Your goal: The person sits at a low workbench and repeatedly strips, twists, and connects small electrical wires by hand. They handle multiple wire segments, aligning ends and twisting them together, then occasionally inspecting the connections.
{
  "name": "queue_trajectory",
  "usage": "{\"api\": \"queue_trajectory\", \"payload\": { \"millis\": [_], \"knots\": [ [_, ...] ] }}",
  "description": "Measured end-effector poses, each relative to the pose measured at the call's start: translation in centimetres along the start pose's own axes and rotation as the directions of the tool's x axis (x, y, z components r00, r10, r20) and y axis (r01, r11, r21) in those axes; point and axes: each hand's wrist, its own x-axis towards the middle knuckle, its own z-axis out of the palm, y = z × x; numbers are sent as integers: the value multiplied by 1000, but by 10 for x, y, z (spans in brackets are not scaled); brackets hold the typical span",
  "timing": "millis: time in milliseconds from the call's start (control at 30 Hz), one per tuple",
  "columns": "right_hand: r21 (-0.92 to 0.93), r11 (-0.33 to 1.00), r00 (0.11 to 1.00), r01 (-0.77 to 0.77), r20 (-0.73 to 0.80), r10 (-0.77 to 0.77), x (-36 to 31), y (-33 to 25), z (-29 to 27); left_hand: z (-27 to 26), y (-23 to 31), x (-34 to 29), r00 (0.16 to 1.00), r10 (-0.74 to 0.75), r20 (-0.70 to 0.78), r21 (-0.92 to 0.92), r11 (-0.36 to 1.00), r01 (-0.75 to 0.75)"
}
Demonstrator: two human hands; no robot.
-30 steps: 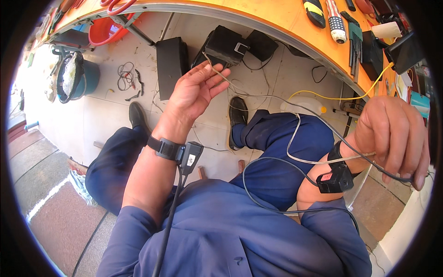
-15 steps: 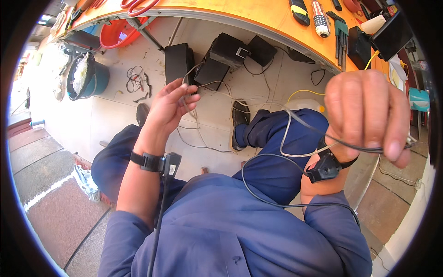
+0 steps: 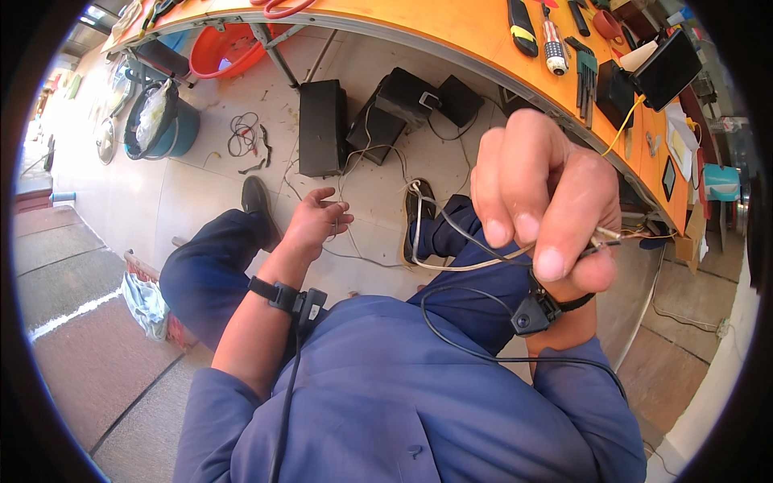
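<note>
Behind the right hand's curled fingers, a stretch of the pale cable is hidden. At the left hand, a thin wire is too small to tell whether it is gripped or merely touched. The orange worktable covers part of a red basin; the lower edge crops the blue shirt.

Orange table: screwdriver, hex keys | tiled floor: black box, teal bucket
</note>
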Motion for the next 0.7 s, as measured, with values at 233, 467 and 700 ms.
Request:
{"api": "queue_trajectory", "payload": {
  "millis": [233, 467, 700],
  "knots": [
    [103, 993, 992, -64, -100, 75, -20, 1, 10, -5, 2, -10, 995, 89, -51, 81, 993, -85],
    [124, 983, 966, -136, -202, 160, -46, 9, 7, -21, 31, -25, 968, 219, -125, 44, 976, -215],
    [147, 979, 958, -139, -232, 171, -56, 14, 4, -30, 48, -43, 950, 293, -110, 236, 936, -262]
  ]
}}
